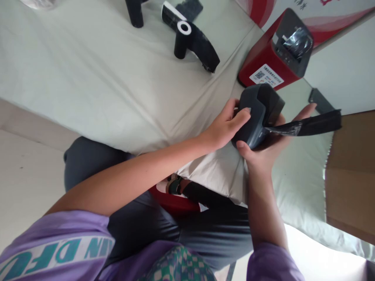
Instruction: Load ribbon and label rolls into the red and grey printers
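Observation:
A dark grey, boxy device [249,121] with a black, angular recess is held between my two hands over the table's near edge. My left hand [224,127] is closed on its left side, thumb lying across the top. Cupped under the right side, my right hand [265,150] presses its thumb on the lower edge; its other fingers are partly hidden behind the device. One fingertip of that hand sticks out to the right. A shiny black strip [316,124] runs from the device's right side across my right fingers. The exact kind of device is unclear.
A red box-shaped machine [263,58] with a dark top and white label stands just behind the device. Black curved parts [202,45] lie farther back on the cloth-covered table [117,78]. At right are a cardboard box [350,175] and a dark flat object [320,99].

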`<action>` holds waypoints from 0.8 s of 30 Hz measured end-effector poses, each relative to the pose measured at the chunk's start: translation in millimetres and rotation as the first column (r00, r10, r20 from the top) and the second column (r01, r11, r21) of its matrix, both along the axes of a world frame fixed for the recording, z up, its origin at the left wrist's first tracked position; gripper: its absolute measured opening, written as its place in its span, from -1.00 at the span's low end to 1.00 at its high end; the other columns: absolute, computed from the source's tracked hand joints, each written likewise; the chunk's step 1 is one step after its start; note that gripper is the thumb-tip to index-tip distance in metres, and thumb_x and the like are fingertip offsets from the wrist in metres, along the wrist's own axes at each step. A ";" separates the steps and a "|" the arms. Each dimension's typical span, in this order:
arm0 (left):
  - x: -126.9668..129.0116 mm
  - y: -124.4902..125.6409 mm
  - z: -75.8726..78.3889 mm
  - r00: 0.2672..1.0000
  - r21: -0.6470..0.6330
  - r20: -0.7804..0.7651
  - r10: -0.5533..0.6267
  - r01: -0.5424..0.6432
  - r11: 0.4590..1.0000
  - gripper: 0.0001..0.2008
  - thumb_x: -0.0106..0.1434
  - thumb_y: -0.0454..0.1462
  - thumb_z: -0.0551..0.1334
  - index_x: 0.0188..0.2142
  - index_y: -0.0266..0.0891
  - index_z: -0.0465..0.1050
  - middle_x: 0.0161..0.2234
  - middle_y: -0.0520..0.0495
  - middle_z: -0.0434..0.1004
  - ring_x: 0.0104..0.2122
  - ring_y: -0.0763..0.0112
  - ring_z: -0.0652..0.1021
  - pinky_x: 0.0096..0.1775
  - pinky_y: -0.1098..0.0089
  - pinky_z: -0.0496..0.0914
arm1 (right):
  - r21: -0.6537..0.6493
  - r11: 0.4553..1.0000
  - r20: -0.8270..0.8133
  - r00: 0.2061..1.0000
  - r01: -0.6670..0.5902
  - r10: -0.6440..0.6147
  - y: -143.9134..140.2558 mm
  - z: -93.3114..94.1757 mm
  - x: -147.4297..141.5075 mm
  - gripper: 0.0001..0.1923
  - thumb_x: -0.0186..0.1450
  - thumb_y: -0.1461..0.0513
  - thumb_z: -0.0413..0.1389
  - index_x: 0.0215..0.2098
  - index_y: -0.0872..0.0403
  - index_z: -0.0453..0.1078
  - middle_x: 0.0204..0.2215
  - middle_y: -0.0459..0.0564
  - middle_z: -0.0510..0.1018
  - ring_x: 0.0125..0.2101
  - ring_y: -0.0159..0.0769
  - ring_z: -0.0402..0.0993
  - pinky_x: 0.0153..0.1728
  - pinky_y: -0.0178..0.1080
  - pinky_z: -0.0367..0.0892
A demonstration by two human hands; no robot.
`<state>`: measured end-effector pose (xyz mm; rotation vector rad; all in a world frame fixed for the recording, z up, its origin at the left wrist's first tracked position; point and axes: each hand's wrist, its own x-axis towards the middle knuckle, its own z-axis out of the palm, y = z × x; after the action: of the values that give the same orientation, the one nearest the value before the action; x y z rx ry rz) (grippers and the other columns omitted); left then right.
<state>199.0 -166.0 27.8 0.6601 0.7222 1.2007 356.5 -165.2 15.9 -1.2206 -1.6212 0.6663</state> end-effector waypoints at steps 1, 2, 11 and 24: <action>-0.2 -0.1 0.4 1.000 0.008 -0.025 0.006 -0.005 1.000 -0.85 0.50 -0.15 0.20 -0.18 -0.14 0.31 -0.28 0.01 0.46 -0.03 0.28 0.57 0.08 0.27 0.43 | 0.054 0.999 -0.016 1.000 0.003 -0.002 1.1 -0.9 -1.1 0.52 -0.22 -0.25 0.53 0.58 -0.27 -0.05 0.06 0.04 0.50 0.14 0.15 0.50 0.00 0.18 0.58; -0.3 -0.1 0.3 0.999 0.015 -0.037 0.011 -0.011 1.000 -0.83 0.50 -0.13 0.20 -0.18 -0.14 0.31 -0.28 0.01 0.45 -0.02 0.27 0.57 0.08 0.26 0.43 | 0.097 0.995 -0.029 1.000 0.012 -0.010 2.2 -1.8 -2.3 0.53 -0.22 -0.27 0.52 0.59 -0.24 -0.05 0.02 0.04 0.52 0.11 0.15 0.53 0.02 0.20 0.58; 3.6 2.6 -7.1 0.994 -0.092 0.112 -0.007 0.017 0.996 -0.73 0.41 -0.03 0.33 -0.10 -0.11 0.40 -0.16 -0.05 0.51 0.17 0.08 0.55 0.10 0.23 0.49 | 0.149 0.989 -0.005 1.000 0.013 -0.013 6.3 -10.9 0.0 0.55 -0.15 -0.36 0.45 0.62 -0.22 -0.17 -0.01 -0.01 0.58 0.06 0.13 0.59 0.25 0.30 0.44; 1.9 0.1 -2.0 0.987 -0.106 0.155 -0.046 0.063 0.992 -0.71 0.44 -0.04 0.31 0.01 -0.12 0.41 -0.18 -0.06 0.53 0.10 0.10 0.58 0.05 0.23 0.50 | 0.142 0.989 0.009 0.999 0.040 -0.042 2.3 -5.3 -2.6 0.45 -0.17 -0.32 0.51 0.56 -0.15 0.09 0.05 0.05 0.58 0.16 0.17 0.58 0.26 0.33 0.48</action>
<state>200.9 -165.9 25.9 0.4876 0.6337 1.1386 353.9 -162.9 10.5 -1.1526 -1.6205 0.5097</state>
